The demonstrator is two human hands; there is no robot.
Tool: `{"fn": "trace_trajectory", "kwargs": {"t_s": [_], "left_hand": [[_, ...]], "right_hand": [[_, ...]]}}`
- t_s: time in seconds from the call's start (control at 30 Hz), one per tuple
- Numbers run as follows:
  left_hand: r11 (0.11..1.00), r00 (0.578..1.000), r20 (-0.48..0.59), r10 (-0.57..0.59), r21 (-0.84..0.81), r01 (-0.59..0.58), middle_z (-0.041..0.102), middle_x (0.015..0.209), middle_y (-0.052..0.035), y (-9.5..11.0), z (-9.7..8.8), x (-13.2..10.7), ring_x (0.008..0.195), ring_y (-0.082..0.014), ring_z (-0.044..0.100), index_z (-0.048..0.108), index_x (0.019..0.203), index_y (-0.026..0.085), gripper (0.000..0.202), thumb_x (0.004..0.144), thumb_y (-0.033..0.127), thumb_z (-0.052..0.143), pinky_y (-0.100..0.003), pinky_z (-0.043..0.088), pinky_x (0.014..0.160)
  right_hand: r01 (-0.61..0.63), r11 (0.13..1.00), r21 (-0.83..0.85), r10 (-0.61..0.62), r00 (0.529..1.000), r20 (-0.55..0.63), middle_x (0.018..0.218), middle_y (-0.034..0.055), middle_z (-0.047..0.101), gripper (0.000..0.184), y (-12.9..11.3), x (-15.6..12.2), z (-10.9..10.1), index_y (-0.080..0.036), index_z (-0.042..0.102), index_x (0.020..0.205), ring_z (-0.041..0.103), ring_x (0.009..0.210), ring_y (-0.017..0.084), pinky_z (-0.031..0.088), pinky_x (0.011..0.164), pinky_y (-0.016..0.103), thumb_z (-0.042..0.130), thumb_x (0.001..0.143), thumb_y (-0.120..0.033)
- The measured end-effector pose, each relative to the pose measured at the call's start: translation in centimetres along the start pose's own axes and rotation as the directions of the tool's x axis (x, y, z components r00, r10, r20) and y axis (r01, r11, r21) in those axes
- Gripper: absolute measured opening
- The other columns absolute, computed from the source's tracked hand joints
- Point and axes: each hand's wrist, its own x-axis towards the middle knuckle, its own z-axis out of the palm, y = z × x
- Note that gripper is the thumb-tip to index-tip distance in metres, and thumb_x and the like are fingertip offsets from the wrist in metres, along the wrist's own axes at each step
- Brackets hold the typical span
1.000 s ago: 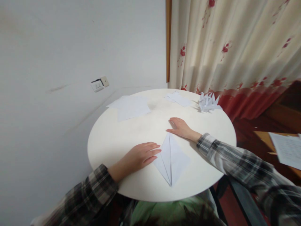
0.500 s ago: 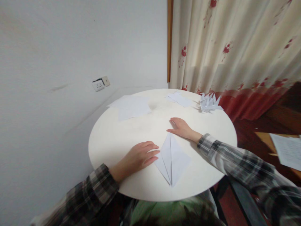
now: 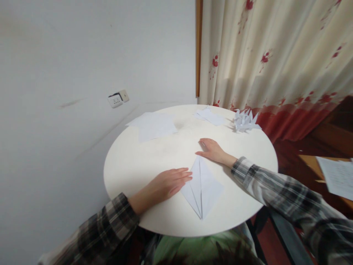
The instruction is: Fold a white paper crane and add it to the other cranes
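A white sheet of paper, folded into a kite-like shape, lies near the front of the round table. Its left flap is turned in to a crease down the middle. My left hand reaches over the paper's left edge, fingers stretched out and flat. At the paper's far tip rests the thumb of my right hand; the other fingers are spread away from it, lying on the tabletop. Neither hand grips anything.
White sheets lie at the table's back left, smaller paper pieces at the back. Several folded paper cranes cluster at the back right. The round white table stands by a wall and a floral curtain. Written pages lie lower right.
My left hand has shifted slightly right and its fingers have straightened over the folded paper's left edge. My right hand and the paper stay where they were.
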Motion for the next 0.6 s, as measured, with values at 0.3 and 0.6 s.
{"fn": "trace_trajectory", "kwargs": {"t_s": [0.3, 0.6], "left_hand": [[0.995, 0.999, -0.022, -0.047, -0.089, 0.045, 0.056, 0.123, -0.0049, 0.2, -0.1, 0.1, 0.117, -0.0160, 0.047, 0.050, 0.119, 0.016, 0.033, 0.088, 0.012, 0.039, -0.034, 0.040, 0.099], [0.983, 0.983, -0.012, -0.184, -0.024, 0.184, 0.037, 0.139, -0.0141, 1.7, 0.8, 4.2, 0.130, -0.0215, 0.032, 0.033, 0.133, 0.010, 0.055, 0.091, 0.045, 0.037, -0.035, 0.028, 0.107]], "right_hand": [[-0.085, 0.994, 0.072, 0.079, 0.994, 0.080, 0.131, 0.0127, 0.048, 0.064, -0.7, 0.5, -1.2, -0.012, 0.051, 0.119, 0.043, 0.121, 0.025, 0.030, 0.104, 0.037, 0.063, 0.070, -0.053], [-0.088, 0.995, 0.054, 0.083, 0.992, 0.090, 0.132, 0.0143, 0.046, 0.067, -1.6, 0.2, -1.6, -0.011, 0.049, 0.121, 0.041, 0.122, 0.026, 0.029, 0.104, 0.038, 0.064, 0.070, -0.052]]}}
